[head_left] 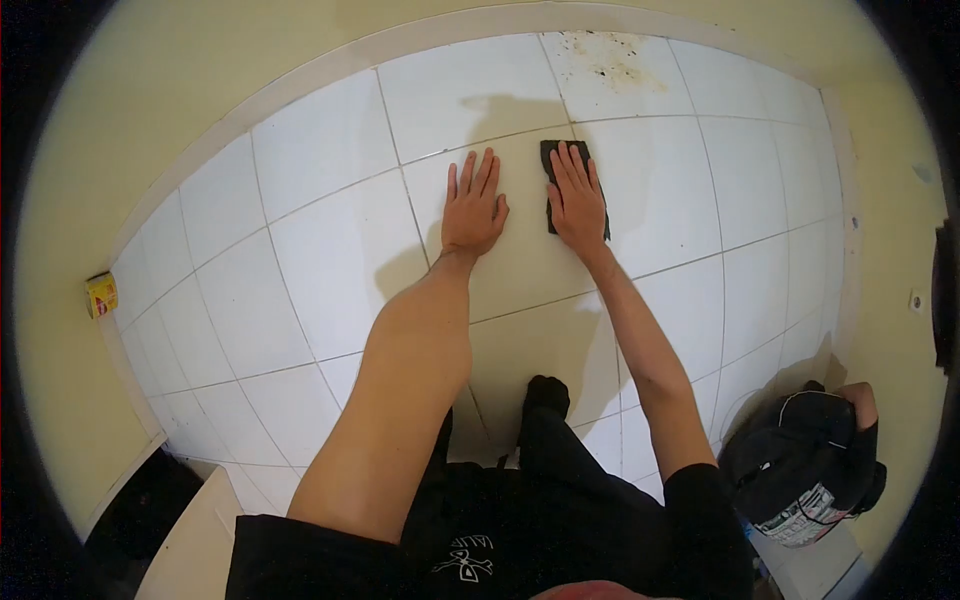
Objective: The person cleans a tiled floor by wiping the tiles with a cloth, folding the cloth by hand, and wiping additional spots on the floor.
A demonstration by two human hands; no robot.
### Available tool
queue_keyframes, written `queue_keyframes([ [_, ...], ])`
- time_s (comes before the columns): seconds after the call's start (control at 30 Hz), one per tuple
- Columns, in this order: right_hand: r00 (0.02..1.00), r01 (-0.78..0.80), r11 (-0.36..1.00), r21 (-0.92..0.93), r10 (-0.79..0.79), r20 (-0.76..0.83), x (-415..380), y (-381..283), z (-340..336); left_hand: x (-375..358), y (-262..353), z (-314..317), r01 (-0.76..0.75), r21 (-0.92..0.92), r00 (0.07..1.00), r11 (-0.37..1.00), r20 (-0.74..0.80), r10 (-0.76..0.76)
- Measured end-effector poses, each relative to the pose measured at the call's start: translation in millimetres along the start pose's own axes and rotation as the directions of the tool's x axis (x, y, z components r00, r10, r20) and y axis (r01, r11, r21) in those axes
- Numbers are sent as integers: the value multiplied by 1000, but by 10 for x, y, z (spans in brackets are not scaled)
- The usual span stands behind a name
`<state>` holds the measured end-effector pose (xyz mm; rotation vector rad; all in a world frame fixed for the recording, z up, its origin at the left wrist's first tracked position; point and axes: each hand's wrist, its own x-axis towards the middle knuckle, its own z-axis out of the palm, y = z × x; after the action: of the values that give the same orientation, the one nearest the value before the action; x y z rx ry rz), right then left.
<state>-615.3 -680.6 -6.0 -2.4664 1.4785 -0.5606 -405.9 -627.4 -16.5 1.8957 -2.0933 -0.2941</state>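
Note:
My left hand lies flat on the white tiled floor, fingers spread, with nothing in it. To its right, my right hand rests palm down on a folded dark cloth. Its fingers are stretched out over the cloth, not wrapped round it. The cloth lies flat on the tiles, and its edges show past the fingertips and beside the wrist. Beyond the cloth, near the far wall, brown stains and dark specks mark the floor.
A yellow box is by the left wall. At the lower right is a dark shape with white print, apparently another person in dark clothes, with part of a bare arm. A pale wall curves round the floor. My dark-covered foot stands below my hands.

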Motion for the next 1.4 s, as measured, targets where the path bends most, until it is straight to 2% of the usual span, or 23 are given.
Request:
queue_keyframes([
  [0.37, 985, 76, 997, -18, -72, 155, -457, -99, -256, -3, -59, 66, -5, -51, 1000, 999, -24, 4],
  [0.47, 983, 61, 998, 4, -61, 171, -645, -34, -348, 8, -51, 69, -3, -43, 1000, 999, -14, 2],
  [0.57, 981, -21, 999, -31, 27, 194, -864, 157, -460, 1, -58, 66, -8, -29, 1000, 1000, -14, 7],
  [0.67, 975, -144, 986, -86, 156, 161, -1078, 447, -696, -20, -35, 40, -5, -9, 1000, 1000, 3, 5],
  [0.73, 955, -287, 954, -91, 293, 57, -1304, 813, -776, 3, -46, 53, 2, -15, 1000, 1000, 14, -2],
  [0.8, 867, -498, 857, -133, 493, -69, -1608, 1139, -810, 20, -50, 57, -3, -10, 1000, 1000, 5, 3],
  [0.87, 811, -582, 786, -209, 581, -72, -1867, 1367, -970, -10, -56, 56, -8, -14, 1000, 1000, 11, 8],
  [0.93, 811, -565, 795, -220, 584, 26, -2044, 1599, -1281, 1, -46, 41, 3, -31, 1000, 1000, 10, -3],
  [1.0, 763, -629, 725, -281, 645, -44, -2422, 2079, -1276, -5, -36, 18, 7, -17, 1000, 1000, 22, -7],
  [1.07, 670, -738, 639, -219, 731, -127, -2594, 2183, -1277, 16, -37, 18, 4, -11, 1000, 1000, 23, -4],
  [1.17, 705, -709, 676, -199, 690, -165, -2505, 2157, -1325, 23, -32, 4, -1, -28, 1000, 1000, 14, 2],
  [1.4, 714, -699, 667, -259, 631, -303, -1916, 3225, -1144, 48, -10, -14, 24, -46, 1000, 999, 8, -23],
])
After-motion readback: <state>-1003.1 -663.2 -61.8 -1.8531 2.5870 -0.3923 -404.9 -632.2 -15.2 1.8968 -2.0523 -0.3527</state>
